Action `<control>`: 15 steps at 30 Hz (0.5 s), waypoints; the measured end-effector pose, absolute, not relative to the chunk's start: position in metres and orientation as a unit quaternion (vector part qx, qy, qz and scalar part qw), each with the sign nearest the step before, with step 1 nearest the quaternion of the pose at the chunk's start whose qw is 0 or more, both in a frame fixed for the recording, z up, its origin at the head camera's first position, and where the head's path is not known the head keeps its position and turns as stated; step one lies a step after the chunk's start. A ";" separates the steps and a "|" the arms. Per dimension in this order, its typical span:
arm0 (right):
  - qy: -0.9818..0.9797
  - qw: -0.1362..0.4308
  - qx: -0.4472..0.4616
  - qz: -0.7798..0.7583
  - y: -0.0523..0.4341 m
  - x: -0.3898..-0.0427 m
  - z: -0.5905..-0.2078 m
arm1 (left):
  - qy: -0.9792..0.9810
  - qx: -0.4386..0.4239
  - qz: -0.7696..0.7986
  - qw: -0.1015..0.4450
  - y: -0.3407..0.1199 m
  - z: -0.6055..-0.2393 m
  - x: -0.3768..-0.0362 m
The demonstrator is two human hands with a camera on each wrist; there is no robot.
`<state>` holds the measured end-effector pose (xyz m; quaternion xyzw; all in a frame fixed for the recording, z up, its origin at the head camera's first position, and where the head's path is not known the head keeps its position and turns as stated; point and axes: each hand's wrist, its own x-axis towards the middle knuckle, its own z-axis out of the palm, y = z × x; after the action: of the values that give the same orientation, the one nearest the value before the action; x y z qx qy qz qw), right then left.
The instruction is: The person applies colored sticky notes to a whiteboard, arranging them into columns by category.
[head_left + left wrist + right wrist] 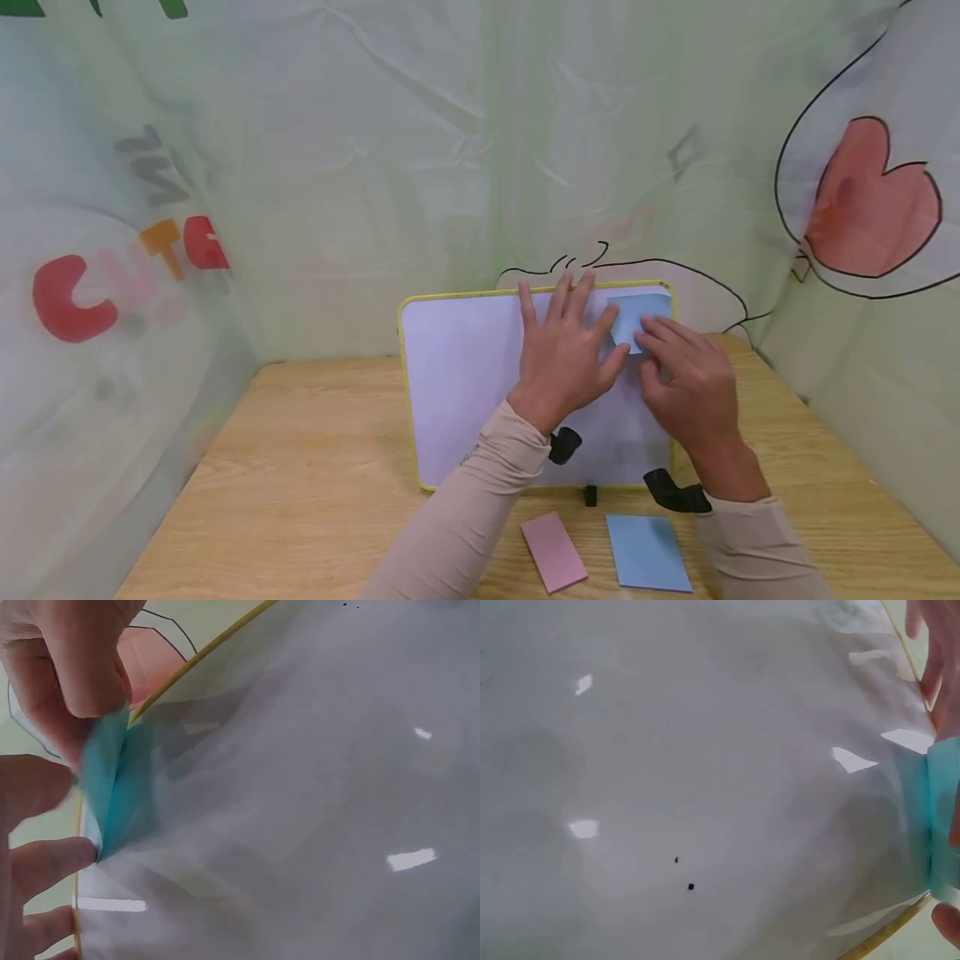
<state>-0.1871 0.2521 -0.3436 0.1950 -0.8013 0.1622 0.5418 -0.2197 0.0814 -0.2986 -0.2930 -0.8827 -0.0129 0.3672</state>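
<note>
A blue sticky note is at the upper right of a whiteboard with a yellow frame. My right hand pinches the note with curled fingers. In the left wrist view the sticky note tilts away from the board, one edge against its surface. My left hand lies over the board with fingers spread, their tips along the top edge. One left fingertip meets the note's lower corner. The right wrist view catches only part of the sticky note at its right edge.
A pink sticky note pad and a blue sticky note pad lie on the wooden table in front of the board. A small black foot shows under the board. Printed curtains hang behind and at both sides.
</note>
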 end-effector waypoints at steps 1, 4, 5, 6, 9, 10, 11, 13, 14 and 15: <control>-0.804 0.538 0.196 0.161 0.251 -0.187 -0.343 | -0.883 -0.292 -0.011 0.368 0.080 -0.300 -0.220; -0.805 0.535 0.197 0.164 0.248 -0.188 -0.344 | -0.881 -0.295 -0.004 0.369 0.077 -0.302 -0.220; -0.803 0.537 0.199 0.166 0.247 -0.189 -0.344 | -0.880 -0.297 -0.003 0.370 0.076 -0.302 -0.221; -0.799 0.540 0.200 0.172 0.246 -0.190 -0.345 | -0.879 -0.299 -0.001 0.371 0.076 -0.303 -0.221; -0.789 0.550 0.208 0.177 0.242 -0.194 -0.345 | -0.874 -0.307 0.001 0.377 0.075 -0.304 -0.223; -0.787 0.552 0.210 0.177 0.241 -0.195 -0.345 | -0.873 -0.308 0.001 0.379 0.075 -0.305 -0.224; -0.786 0.553 0.213 0.177 0.240 -0.197 -0.344 | -0.871 -0.310 0.001 0.381 0.074 -0.305 -0.224; -0.786 0.551 0.217 0.179 0.238 -0.201 -0.343 | -0.868 -0.313 0.001 0.386 0.075 -0.304 -0.226; -0.787 0.549 0.218 0.180 0.237 -0.203 -0.342 | -0.866 -0.314 0.001 0.389 0.075 -0.304 -0.226; -0.788 0.545 0.221 0.180 0.237 -0.205 -0.341 | -0.865 -0.314 0.000 0.392 0.075 -0.304 -0.227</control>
<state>-0.2050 0.2366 -0.3412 0.2209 -0.7883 0.1804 0.5452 -0.2267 0.0752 -0.3039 -0.3144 -0.8647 0.0000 0.3916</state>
